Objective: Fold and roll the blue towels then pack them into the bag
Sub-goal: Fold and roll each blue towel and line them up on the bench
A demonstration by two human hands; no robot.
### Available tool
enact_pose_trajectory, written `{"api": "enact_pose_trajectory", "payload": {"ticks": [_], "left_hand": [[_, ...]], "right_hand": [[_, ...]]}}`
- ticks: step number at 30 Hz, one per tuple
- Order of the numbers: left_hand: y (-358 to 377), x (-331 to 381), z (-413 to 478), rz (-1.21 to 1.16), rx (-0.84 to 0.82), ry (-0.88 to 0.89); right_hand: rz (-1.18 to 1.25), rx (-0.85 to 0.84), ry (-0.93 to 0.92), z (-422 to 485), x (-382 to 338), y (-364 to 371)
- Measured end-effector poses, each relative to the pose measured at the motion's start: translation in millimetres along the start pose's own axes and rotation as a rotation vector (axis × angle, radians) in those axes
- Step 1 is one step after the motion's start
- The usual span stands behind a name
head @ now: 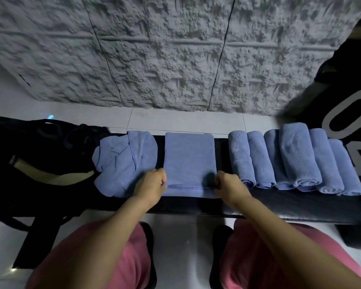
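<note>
Blue cloth dominates the black padded desk (279, 203). At its middle lies the folded towel (189, 159), a flat upright rectangle reaching from the desk's far edge to its near one, with a stitched hem running across close to the near end.

Both hands are at that near end. The left hand (151, 185) has its fingers curled in and pinches the towel's near left corner. The right hand (227, 187) is curled the same way and pinches the near right corner, right at the hem line.

Just left of the folded towel sits a loose heap of crumpled towels (123, 161), unfolded and bunched. Further left of it is the black bag (29, 155), slumped over the desk's end, with dark straps on top and a tan strip showing along its side. What lies inside the bag cannot be made out.

Right of the folded towel is a row of rolled towels (296, 157), at least six, packed side by side and touching, their spiral ends facing the person. One roll rides on top of its neighbours.

Beyond the folded towel are white floor tiles (186, 119) and a rough grey wall (175, 49). Nearer than it, below the desk, are the person's pink shorts (104, 257) and dark shoes (148, 236).
</note>
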State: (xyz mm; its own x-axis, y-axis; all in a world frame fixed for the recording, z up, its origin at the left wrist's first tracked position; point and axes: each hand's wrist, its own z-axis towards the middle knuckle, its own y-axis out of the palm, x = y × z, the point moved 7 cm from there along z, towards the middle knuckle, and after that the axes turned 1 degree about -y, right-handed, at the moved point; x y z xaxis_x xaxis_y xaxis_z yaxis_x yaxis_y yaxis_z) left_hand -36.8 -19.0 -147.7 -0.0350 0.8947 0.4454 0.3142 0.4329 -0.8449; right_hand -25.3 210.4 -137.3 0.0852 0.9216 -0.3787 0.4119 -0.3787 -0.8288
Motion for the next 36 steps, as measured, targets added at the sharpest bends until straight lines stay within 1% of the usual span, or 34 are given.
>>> {"api": "enact_pose_trajectory", "payload": {"ticks": [2, 4, 6, 8, 11, 13, 16, 17, 19, 21, 24, 27, 29, 31, 33, 36], "left_hand": [[-2.0, 6.9, 1.5, 0.077, 0.037, 0.103], [1.1, 10.6, 1.1, 0.105, 0.020, 0.154], [3.4, 19.2, -4.8, 0.208, 0.026, 0.224], [2.3, 26.3, -13.3, 0.269, 0.072, 0.295], [5.8, 23.5, -20.1, 0.304, 0.016, 0.323], [7.4, 21.0, -21.5, 0.313, 0.003, 0.336], [6.3, 14.7, -18.6, 0.154, 0.023, 0.269], [5.6, 12.0, -17.2, 0.096, 0.015, 0.223], [5.3, 6.1, -13.3, 0.006, -0.007, 0.135], [6.0, 0.6, -10.6, -0.064, -0.037, 0.041], [9.4, -7.7, -7.0, -0.172, -0.083, -0.085], [11.6, -13.9, -5.3, -0.208, -0.105, -0.151], [10.5, -13.1, -5.9, -0.178, -0.084, -0.138], [2.1, -6.4, -6.4, -0.065, 0.022, -0.053], [-6.6, 5.3, -7.8, 0.061, 0.135, 0.088], [-7.9, 17.2, -8.8, 0.180, 0.162, 0.250]], "right_hand": [[-0.196, 0.122, -0.113, -3.4, -9.6, -0.6], [-0.319, 0.231, -0.267, -9.6, -21.7, 1.0], [-0.413, 0.279, -0.372, -15.0, -26.5, 8.0], [-0.482, 0.300, -0.444, -21.7, -27.9, 11.7], [-0.519, 0.297, -0.516, -28.8, -27.4, 13.8], [-0.506, 0.309, -0.498, -29.3, -25.3, 13.6], [-0.349, 0.338, -0.376, -25.7, -15.7, 10.8], [-0.265, 0.316, -0.318, -23.2, -11.1, 9.7], [-0.076, 0.210, -0.187, -18.1, -0.9, 11.0], [0.071, 0.171, -0.083, -14.7, 8.0, 10.9], [0.215, 0.128, 0.049, -8.9, 19.2, 13.2], [0.306, 0.091, 0.100, -6.1, 21.8, 17.1], [0.261, 0.120, 0.093, -6.4, 19.0, 16.0], [0.144, 0.190, 0.024, -8.2, 11.4, 9.2], [0.006, 0.288, -0.103, -11.4, 0.3, -1.0], [-0.206, 0.408, -0.321, -17.0, -15.3, -5.6]]}}
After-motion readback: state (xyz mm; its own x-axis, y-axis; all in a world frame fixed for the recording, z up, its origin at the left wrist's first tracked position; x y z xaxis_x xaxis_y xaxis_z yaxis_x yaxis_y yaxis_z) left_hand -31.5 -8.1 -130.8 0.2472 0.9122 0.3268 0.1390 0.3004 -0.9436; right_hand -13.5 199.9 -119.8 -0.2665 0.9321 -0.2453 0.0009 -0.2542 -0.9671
